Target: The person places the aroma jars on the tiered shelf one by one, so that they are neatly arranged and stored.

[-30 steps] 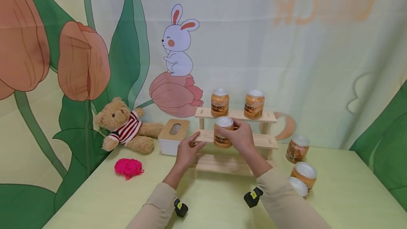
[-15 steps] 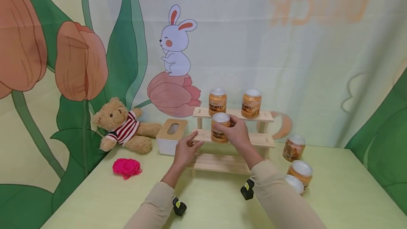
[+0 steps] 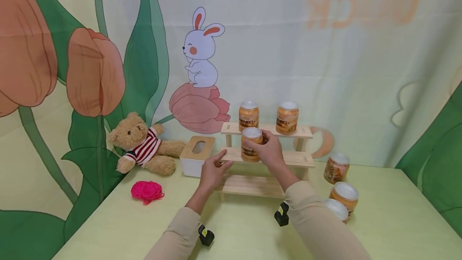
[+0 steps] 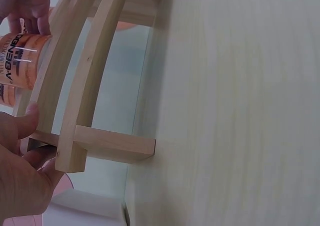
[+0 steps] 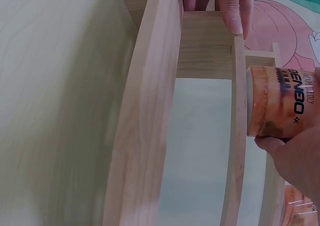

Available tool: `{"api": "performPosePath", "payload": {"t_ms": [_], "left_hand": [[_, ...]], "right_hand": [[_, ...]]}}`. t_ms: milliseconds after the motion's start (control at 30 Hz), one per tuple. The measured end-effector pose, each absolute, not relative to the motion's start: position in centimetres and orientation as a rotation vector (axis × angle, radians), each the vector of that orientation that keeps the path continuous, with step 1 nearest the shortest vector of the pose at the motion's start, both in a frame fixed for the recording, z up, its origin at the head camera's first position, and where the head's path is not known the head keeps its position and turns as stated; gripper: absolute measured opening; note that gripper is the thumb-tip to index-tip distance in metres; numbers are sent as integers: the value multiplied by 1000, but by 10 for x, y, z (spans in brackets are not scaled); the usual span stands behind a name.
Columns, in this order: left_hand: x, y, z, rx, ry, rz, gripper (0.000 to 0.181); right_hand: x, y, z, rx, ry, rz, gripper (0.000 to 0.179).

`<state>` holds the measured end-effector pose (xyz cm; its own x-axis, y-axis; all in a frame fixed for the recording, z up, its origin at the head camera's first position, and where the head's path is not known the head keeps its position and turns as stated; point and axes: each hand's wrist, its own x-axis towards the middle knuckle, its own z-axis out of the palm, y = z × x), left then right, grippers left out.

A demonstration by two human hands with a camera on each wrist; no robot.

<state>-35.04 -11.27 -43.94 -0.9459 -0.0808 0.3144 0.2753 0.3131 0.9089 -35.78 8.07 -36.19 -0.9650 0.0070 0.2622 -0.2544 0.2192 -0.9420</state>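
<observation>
In the head view, my right hand (image 3: 271, 150) holds an orange-labelled jar (image 3: 251, 147) with a pale lid, thumb on its front and fingers around its right side. The jar is upright at the left part of the wooden rack's middle shelf (image 3: 294, 158). Its base looks level with the shelf board in the right wrist view; whether its full weight rests there I cannot tell. My left hand (image 3: 212, 171) grips the left end of that shelf, thumb above and fingers beneath, as the left wrist view shows. Two similar jars (image 3: 249, 115) (image 3: 287, 118) stand on the top shelf.
Right of the rack, three more jars (image 3: 337, 168) stand on the table (image 3: 252, 228). The bottom shelf (image 3: 249, 185) holds nothing visible. To the left are a tissue box (image 3: 196, 157), a teddy bear (image 3: 144, 147) and pink yarn (image 3: 146, 191). A printed curtain hangs behind.
The jar in my right hand has moved slightly up and back onto the middle shelf, mostly in the first half second. My left hand stays on the shelf's end.
</observation>
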Motion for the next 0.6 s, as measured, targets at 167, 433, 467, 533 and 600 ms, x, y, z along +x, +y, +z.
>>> {"api": "performPosePath", "payload": {"t_ms": [167, 433, 467, 533, 600], "left_hand": [[-351, -113, -440, -160, -2275, -1689, 53], [-350, -113, -444, -159, -2288, -1701, 53], [-350, -113, -443, -160, -2284, -1707, 53], [-350, -113, -442, -166, -2278, -1711, 53], [-350, -113, -441, -164, -2274, -1715, 53]], "right_hand": [[-359, 81, -363, 241, -2285, 1827, 72], [-356, 87, -365, 199, -2252, 1871, 89], [-355, 87, -365, 198, -2250, 1871, 89], [-354, 88, -364, 196, -2238, 1875, 89], [-352, 88, -362, 200, -2223, 1885, 89]]}}
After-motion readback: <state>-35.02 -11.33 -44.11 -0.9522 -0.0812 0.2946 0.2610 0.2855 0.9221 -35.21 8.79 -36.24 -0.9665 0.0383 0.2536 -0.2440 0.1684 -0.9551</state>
